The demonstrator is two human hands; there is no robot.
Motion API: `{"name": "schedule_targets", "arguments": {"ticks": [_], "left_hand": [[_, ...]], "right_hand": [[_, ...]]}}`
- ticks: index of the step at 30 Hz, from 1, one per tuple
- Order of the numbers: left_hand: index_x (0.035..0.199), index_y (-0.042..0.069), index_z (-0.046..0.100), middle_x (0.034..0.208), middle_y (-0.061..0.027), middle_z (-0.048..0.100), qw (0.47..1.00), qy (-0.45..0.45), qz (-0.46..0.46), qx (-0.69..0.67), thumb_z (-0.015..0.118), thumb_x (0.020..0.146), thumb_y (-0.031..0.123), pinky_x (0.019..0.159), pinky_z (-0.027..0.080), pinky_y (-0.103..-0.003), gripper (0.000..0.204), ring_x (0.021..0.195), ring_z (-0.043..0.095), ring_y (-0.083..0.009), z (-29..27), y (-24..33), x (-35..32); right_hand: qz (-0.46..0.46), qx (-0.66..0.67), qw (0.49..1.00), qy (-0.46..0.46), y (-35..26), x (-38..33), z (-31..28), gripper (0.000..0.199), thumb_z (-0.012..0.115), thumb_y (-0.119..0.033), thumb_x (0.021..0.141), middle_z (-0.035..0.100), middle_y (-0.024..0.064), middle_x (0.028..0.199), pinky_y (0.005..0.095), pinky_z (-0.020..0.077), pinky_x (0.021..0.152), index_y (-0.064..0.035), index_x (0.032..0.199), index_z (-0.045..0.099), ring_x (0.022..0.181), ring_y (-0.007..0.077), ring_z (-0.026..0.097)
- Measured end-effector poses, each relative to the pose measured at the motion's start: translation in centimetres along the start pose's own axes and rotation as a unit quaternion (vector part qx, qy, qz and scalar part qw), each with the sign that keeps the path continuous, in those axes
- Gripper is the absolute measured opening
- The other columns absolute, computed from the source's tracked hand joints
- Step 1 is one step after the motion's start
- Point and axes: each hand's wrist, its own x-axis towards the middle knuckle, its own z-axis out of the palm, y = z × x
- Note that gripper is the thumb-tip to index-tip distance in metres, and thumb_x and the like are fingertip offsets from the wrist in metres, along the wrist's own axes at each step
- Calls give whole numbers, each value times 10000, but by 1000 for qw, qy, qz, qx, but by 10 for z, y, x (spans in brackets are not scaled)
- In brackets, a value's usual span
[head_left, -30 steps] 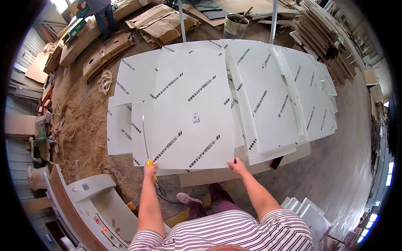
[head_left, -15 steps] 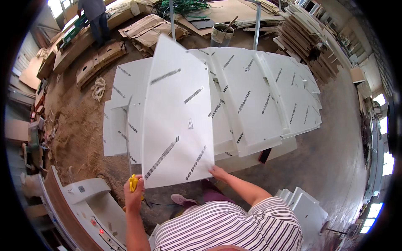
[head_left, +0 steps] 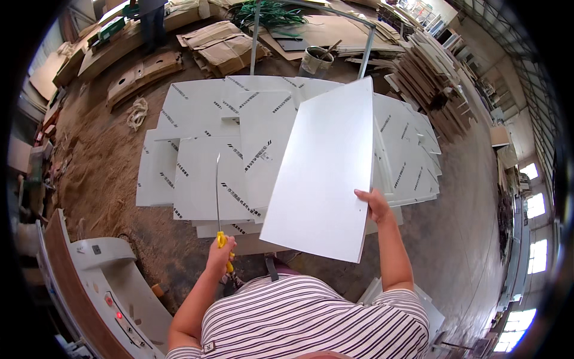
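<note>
My right hand (head_left: pixel 375 204) is closed on the right edge of a plain white panel (head_left: pixel 326 173), its thumb on the face. The panel is held up, tilted, over the stacks of white boards (head_left: pixel 206 161), hiding part of them. Those boards carry slanting rows of dark print. My left hand (head_left: pixel 220 256) is wrapped round the yellow handle of an air blow gun (head_left: pixel 217 197), whose long thin metal nozzle points away from me over the boards. The nozzle stands apart from the raised panel.
At lower left stands a white machine (head_left: pixel 110 263) with a brown edge and a lit red button. Beyond the boards are a bucket (head_left: pixel 315 63), metal posts (head_left: pixel 255 42), stacked cardboard (head_left: pixel 224 45) and timber piles (head_left: pixel 427 78). A person (head_left: pixel 152 24) stands at far left. Sawdust (head_left: pixel 89 173) covers the floor.
The panel has swung right and now shows a plain face instead of the printed one. My right hand has moved up along its edge; my left hand has left its other side, raising the blow gun.
</note>
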Motion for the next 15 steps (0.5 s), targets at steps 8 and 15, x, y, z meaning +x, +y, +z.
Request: {"name": "schedule_targets", "arguments": {"ticks": [8, 15], "left_hand": [[861, 72, 518, 730, -15, 561, 977, 73, 20, 197, 682, 809, 197, 471, 424, -268, 212, 556, 506, -107, -26, -96, 67], [867, 28, 640, 740, -39, 606, 965, 0, -55, 256, 640, 855, 396, 577, 444, -273, 369, 643, 554, -129, -11, -27, 98]], "right_hand": [[52, 220, 964, 138, 184, 4, -52, 479, 644, -251, 877, 602, 155, 1110, 418, 499, 856, 86, 1184, 498, 995, 289, 602], [39, 235, 948, 210, 272, 15, -85, 675, 378, -533, 943, 498, 155, 1305, 415, 439, 952, 25, 1322, 413, 1156, 285, 518]]}}
